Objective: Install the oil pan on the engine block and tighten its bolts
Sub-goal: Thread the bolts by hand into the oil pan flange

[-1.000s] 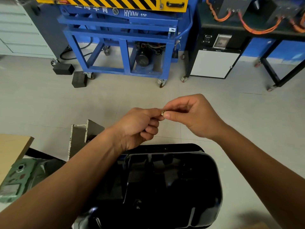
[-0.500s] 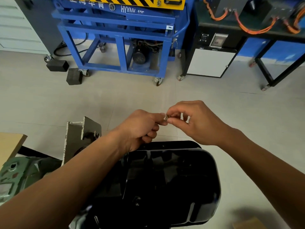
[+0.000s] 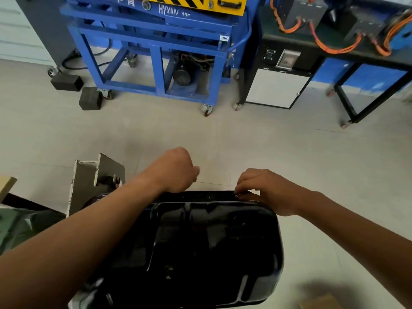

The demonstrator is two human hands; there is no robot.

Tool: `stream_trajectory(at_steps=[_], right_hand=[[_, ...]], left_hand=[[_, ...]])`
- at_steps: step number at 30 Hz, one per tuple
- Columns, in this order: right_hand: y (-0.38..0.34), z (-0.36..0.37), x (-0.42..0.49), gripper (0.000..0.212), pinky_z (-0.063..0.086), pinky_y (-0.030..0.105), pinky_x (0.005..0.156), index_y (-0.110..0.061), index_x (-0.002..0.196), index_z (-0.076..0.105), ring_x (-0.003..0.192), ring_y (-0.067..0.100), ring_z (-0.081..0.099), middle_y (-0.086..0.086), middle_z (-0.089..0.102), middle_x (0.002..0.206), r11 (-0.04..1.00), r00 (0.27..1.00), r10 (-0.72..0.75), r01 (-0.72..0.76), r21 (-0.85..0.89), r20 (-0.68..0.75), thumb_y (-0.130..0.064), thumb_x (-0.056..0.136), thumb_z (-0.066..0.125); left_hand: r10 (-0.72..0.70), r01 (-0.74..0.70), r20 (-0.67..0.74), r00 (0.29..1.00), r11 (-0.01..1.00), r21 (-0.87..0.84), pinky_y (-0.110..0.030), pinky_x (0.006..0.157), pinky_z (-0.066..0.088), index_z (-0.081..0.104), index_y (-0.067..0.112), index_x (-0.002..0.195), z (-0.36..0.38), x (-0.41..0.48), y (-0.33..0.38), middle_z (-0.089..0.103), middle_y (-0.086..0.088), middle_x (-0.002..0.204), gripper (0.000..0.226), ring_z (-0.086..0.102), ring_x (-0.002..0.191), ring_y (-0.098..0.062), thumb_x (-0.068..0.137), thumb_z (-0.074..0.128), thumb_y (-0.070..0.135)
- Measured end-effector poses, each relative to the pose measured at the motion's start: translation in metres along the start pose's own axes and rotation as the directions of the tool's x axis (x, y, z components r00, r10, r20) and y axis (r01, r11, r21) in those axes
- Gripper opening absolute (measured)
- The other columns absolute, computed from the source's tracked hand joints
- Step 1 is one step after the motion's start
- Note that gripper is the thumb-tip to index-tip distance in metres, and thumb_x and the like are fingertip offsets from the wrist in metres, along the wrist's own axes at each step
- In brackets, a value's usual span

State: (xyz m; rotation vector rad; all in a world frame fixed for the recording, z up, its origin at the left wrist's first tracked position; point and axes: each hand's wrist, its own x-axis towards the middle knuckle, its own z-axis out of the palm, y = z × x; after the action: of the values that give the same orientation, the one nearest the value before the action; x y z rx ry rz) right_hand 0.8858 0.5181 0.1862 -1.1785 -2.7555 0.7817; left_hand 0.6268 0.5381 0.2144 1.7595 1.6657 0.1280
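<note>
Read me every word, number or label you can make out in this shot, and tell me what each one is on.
"HY", white lettering on the blue cart; the following letters and digits are too blurred to read.
White characters left of it, same cart: cut off and unreadable.
White sticker on the cart: too small.
Small labels on the black cabinet: too small.
Meter on that cabinet: blurred.

Glossy black oil pan (image 3: 214, 241), seemingly painted metal; matt pale floor (image 3: 267, 148); blue-painted metal cart (image 3: 156, 63).
</note>
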Motion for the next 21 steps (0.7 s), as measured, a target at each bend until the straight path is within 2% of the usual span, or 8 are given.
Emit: stream_trajectory(at_steps=[1, 2, 4, 5, 8, 10, 15, 21], right_hand=[[0.0, 0.001, 0.001, 0.014, 0.048, 0.024, 0.079, -0.013, 0.105, 0.075, 0.092, 0.014, 0.059, -0.002, 0.067, 0.099, 1.0, 1.0, -0.013, 0.013, -0.005, -0.01, -0.018, 0.097, 0.064], [0.0, 0.001, 0.001, 0.015, 0.049, 0.027, 0.079, -0.012, 0.104, 0.075, 0.091, 0.015, 0.059, 0.0, 0.066, 0.099, 1.0, 1.0, -0.02, 0.02, -0.013, -0.015, -0.018, 0.097, 0.064], [-0.001, 0.0, 0.002, 0.015, 0.05, 0.03, 0.079, -0.011, 0.104, 0.075, 0.092, 0.017, 0.059, 0.001, 0.065, 0.099, 0.999, 1.0, -0.027, 0.027, -0.034, -0.01, -0.018, 0.098, 0.063], [-0.001, 0.0, 0.003, 0.016, 0.05, 0.031, 0.078, -0.011, 0.105, 0.075, 0.093, 0.019, 0.059, 0.002, 0.065, 0.099, 0.998, 0.999, -0.039, 0.039, -0.048, -0.002, -0.018, 0.098, 0.062], [-0.005, -0.004, 0.005, 0.018, 0.05, 0.033, 0.078, -0.011, 0.104, 0.074, 0.093, 0.018, 0.057, 0.002, 0.065, 0.097, 0.991, 0.997, -0.077, 0.08, -0.109, 0.03, -0.022, 0.099, 0.061], [-0.007, -0.007, 0.006, 0.019, 0.05, 0.038, 0.075, -0.01, 0.098, 0.074, 0.091, 0.019, 0.057, 0.003, 0.065, 0.093, 0.983, 0.995, -0.091, 0.094, -0.158, 0.029, -0.023, 0.099, 0.061], [-0.01, -0.012, 0.008, 0.023, 0.048, 0.041, 0.073, -0.011, 0.098, 0.075, 0.088, 0.023, 0.058, 0.004, 0.065, 0.092, 0.968, 0.994, -0.068, 0.086, -0.235, 0.082, -0.025, 0.101, 0.057], [-0.016, -0.017, 0.009, 0.022, 0.047, 0.035, 0.078, -0.02, 0.106, 0.071, 0.094, 0.013, 0.054, -0.004, 0.06, 0.1, 0.937, 0.978, 0.001, 0.073, -0.341, 0.211, -0.027, 0.102, 0.051]], left_hand=[[0.012, -0.015, 0.034, 0.999, 0.996, 0.088, -0.025, 0.069, 0.046, 0.07, 0.004, 0.1, 0.003, -0.001, -0.001, 0.07, -0.01, 0.084, 0.028, 0.066, 0.085, -0.024, 0.098, 0.057, 0.028], [0.01, -0.021, 0.071, 0.997, 0.989, 0.145, -0.029, 0.074, 0.048, 0.068, 0.004, 0.096, 0.005, -0.002, -0.003, 0.067, -0.011, 0.088, 0.026, 0.064, 0.089, -0.03, 0.097, 0.057, 0.027], [0.004, -0.026, 0.113, 0.994, 0.98, 0.195, -0.032, 0.073, 0.048, 0.059, 0.008, 0.077, 0.007, -0.004, -0.004, 0.057, -0.006, 0.077, 0.024, 0.06, 0.082, -0.029, 0.096, 0.057, 0.023], [0.002, -0.026, 0.117, 0.993, 0.979, 0.202, -0.031, 0.072, 0.048, 0.057, 0.009, 0.074, 0.007, -0.003, -0.005, 0.056, -0.006, 0.076, 0.025, 0.059, 0.08, -0.028, 0.095, 0.057, 0.021], [0.005, -0.02, 0.082, 0.997, 0.983, 0.183, -0.034, 0.081, 0.053, 0.067, 0.004, 0.099, 0.005, 0.0, -0.006, 0.063, -0.012, 0.092, 0.022, 0.063, 0.091, -0.029, 0.096, 0.057, 0.024], [-0.002, -0.007, 0.054, 0.999, 0.986, 0.164, -0.036, 0.085, 0.054, 0.067, 0.003, 0.107, 0.003, 0.001, -0.007, 0.067, -0.015, 0.1, 0.027, 0.064, 0.094, -0.03, 0.096, 0.057, 0.025], [0.004, -0.006, 0.008, 1.0, 0.988, 0.153, -0.035, 0.08, 0.054, 0.067, 0.003, 0.107, 0.002, 0.001, -0.008, 0.064, -0.013, 0.089, 0.027, 0.064, 0.09, -0.031, 0.094, 0.059, 0.025], [-0.007, 0.01, -0.029, 1.0, 0.994, 0.113, -0.034, 0.08, 0.053, 0.068, 0.003, 0.108, 0.001, 0.0, -0.009, 0.069, -0.018, 0.101, 0.027, 0.064, 0.094, -0.031, 0.094, 0.058, 0.024]])
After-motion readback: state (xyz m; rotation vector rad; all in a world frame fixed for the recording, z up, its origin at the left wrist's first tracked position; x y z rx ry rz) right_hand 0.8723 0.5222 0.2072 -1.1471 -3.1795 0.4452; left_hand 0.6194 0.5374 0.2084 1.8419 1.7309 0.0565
